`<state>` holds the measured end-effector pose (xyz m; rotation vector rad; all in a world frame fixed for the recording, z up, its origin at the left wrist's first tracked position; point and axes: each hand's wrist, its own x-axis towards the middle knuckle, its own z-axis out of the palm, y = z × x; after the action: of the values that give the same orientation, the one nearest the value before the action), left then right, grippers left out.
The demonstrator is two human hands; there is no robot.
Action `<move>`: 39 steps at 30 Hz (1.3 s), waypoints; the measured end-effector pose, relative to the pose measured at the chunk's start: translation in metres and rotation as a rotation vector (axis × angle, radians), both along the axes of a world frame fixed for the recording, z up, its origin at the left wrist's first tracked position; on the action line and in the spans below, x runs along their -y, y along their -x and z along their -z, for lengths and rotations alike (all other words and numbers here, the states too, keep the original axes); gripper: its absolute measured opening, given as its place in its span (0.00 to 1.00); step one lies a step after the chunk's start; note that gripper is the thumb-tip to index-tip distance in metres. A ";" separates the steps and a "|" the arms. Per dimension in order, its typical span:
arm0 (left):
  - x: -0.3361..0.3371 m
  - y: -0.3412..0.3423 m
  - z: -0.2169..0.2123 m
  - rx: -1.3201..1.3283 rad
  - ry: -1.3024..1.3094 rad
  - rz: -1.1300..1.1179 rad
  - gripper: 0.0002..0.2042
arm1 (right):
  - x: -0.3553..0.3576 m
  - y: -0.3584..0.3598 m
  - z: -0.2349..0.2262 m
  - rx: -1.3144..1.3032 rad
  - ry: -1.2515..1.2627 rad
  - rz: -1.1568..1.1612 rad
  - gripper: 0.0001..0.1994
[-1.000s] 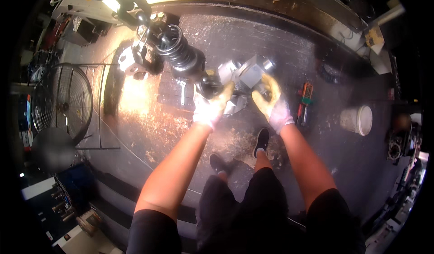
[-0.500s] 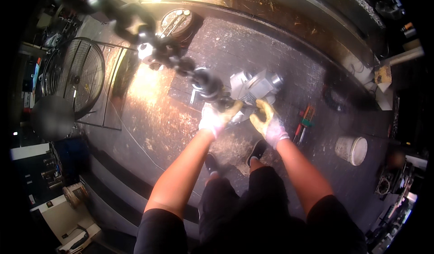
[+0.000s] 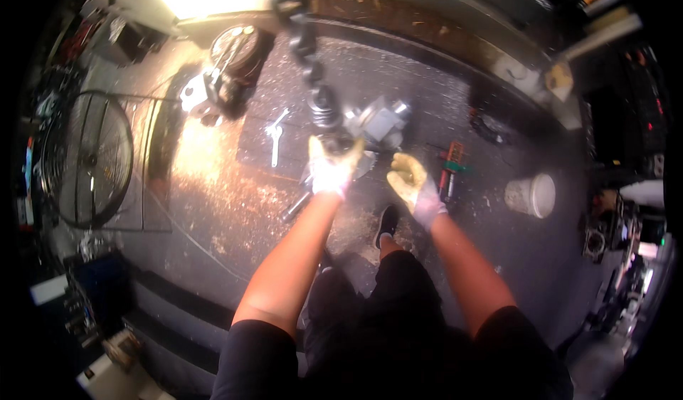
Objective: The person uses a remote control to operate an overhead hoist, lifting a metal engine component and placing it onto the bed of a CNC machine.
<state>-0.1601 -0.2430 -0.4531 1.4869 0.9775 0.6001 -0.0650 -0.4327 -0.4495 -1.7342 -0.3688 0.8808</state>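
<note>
A dark hanging chain (image 3: 304, 40) runs down from the top edge to a ringed metal fitting (image 3: 322, 109) in the middle of the view. My left hand (image 3: 332, 172), in a white and yellow work glove, cups the dark lower end of this chain, thumb and fingers on either side of it. What exactly lies in its palm is blurred. Just beyond is a grey blocky metal part (image 3: 382, 124) with round bright ends. My right hand (image 3: 411, 181), gloved alike, hovers to the right of it with fingers half spread and holds nothing.
A bright wrench (image 3: 275, 142) lies on the dark floor plate to the left. Red and green tools (image 3: 449, 169) and a white bucket (image 3: 530, 196) stand to the right. A large caged fan (image 3: 89, 159) is at far left, a round drum (image 3: 235, 46) behind. My shoe (image 3: 387, 225) is below.
My right hand has drawn away from the chain's end and my left hand. The chain now hangs steeper and the view has shifted. The wrench on the left now shows fully.
</note>
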 end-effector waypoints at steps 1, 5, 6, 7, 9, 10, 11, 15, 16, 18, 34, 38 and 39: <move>0.004 -0.004 0.001 0.038 0.010 -0.070 0.32 | 0.014 -0.006 0.012 -0.067 0.012 0.053 0.31; 0.006 -0.011 0.016 0.070 -0.005 -0.189 0.40 | 0.069 -0.065 0.067 0.022 0.210 0.058 0.32; 0.005 -0.010 0.018 0.123 0.014 -0.196 0.39 | 0.065 -0.079 0.067 0.074 0.296 0.024 0.33; 0.004 -0.008 0.020 0.125 0.037 -0.193 0.38 | 0.061 -0.099 0.066 0.171 0.342 -0.029 0.35; 0.008 -0.005 0.018 0.073 0.067 -0.171 0.32 | 0.032 -0.149 0.054 0.545 0.514 -0.290 0.36; 0.010 -0.003 0.015 0.049 0.078 -0.160 0.29 | 0.009 -0.174 0.056 0.752 0.565 -0.410 0.37; 0.014 -0.008 0.007 0.092 -0.051 -0.183 0.27 | -0.015 -0.197 0.063 0.884 0.578 -0.534 0.38; 0.026 -0.009 0.013 -0.158 0.006 -0.190 0.22 | -0.090 -0.258 0.133 1.289 0.663 -1.004 0.30; 0.029 -0.023 0.017 0.115 -0.076 -0.248 0.22 | -0.100 -0.266 0.154 1.337 0.628 -1.077 0.27; 0.028 -0.027 0.021 0.189 -0.193 -0.288 0.21 | -0.119 -0.263 0.147 1.355 0.568 -1.224 0.23; 0.017 -0.037 0.010 0.152 -0.265 -0.335 0.19 | -0.171 -0.354 0.045 1.017 0.790 -1.571 0.25; 0.018 -0.042 0.013 0.175 -0.270 -0.331 0.16 | -0.104 -0.412 0.115 0.451 0.848 -1.009 0.35; 0.020 -0.050 0.014 0.216 -0.258 -0.335 0.16 | -0.069 -0.425 0.145 0.184 0.839 -0.790 0.37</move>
<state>-0.1099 -0.2625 -0.4670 1.4526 1.0141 1.1408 0.3604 -0.3635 -0.5944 -2.4977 -0.9439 1.5958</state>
